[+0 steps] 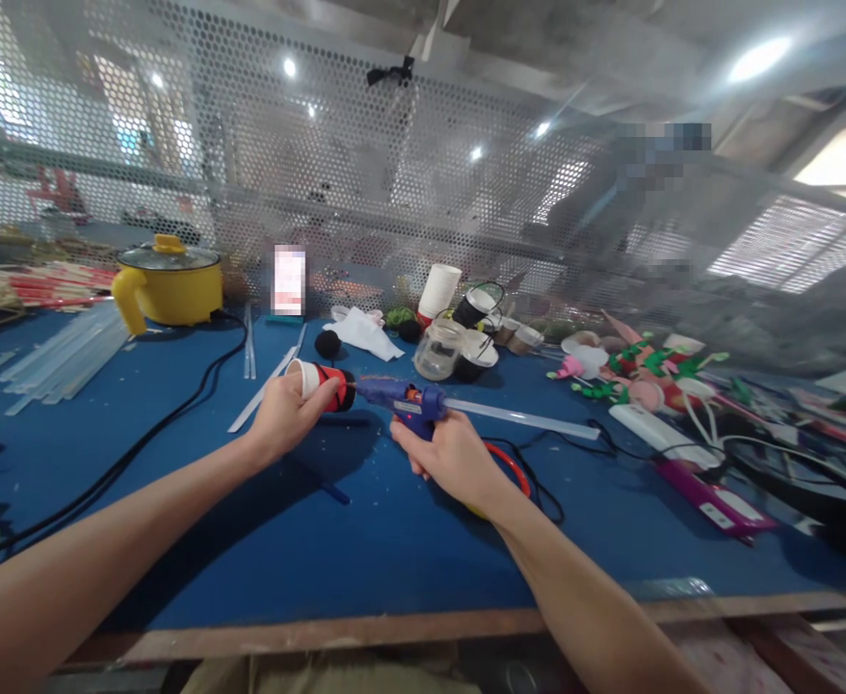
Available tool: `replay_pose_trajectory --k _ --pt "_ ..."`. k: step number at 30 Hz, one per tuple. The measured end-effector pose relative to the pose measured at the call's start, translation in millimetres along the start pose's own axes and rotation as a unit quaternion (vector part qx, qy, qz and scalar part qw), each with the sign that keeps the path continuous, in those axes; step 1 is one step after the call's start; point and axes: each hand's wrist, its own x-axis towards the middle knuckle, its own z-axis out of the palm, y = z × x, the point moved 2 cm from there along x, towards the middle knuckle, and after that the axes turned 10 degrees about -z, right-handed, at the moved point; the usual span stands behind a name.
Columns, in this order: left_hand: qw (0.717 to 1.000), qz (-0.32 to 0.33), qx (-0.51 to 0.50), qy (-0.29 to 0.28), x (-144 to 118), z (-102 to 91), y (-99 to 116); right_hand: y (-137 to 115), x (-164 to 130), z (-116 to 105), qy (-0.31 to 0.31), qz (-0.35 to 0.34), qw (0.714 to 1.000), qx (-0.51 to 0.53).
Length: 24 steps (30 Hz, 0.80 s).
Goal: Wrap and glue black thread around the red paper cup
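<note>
Both forearms reach in from the bottom of the head view and meet over the blue worktable point(177, 540). Closed around a small paper cup point(320, 382), the left hand point(285, 416) holds it on its side, white mouth toward the upper left and its red-and-black end turned to the right, so that end faces the tool. The right hand point(446, 453) is wrapped around the grip of a blue hot glue gun point(403, 399), held level with its nozzle touching or just short of the cup's dark end; which of the two I cannot tell. A clear glue stick point(520, 418) juts from the back of the gun, and its black cord trails off to the right.

Loose glue sticks point(62, 359) lie fanned at the far left, within reach for reloading. A yellow electric pot point(169, 281) stands behind them, its cable running across the table. A stack of white paper cups point(440, 289) and a clear plastic jar point(438, 351) stand beyond the hands, and green and pink felt pieces point(636, 371) are heaped to the right.
</note>
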Motion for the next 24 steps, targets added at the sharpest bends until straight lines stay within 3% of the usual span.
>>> replay_pose_trajectory --k 17,24 --pt "0.994 -0.1 -0.041 0.012 4 2.4 -11 1 -4 2 -0.012 -0.016 0.999 -0.036" --pt "0.991 -0.112 -0.067 0.007 4 1.9 -10 4 -4 4 -0.012 -0.031 0.996 -0.079"
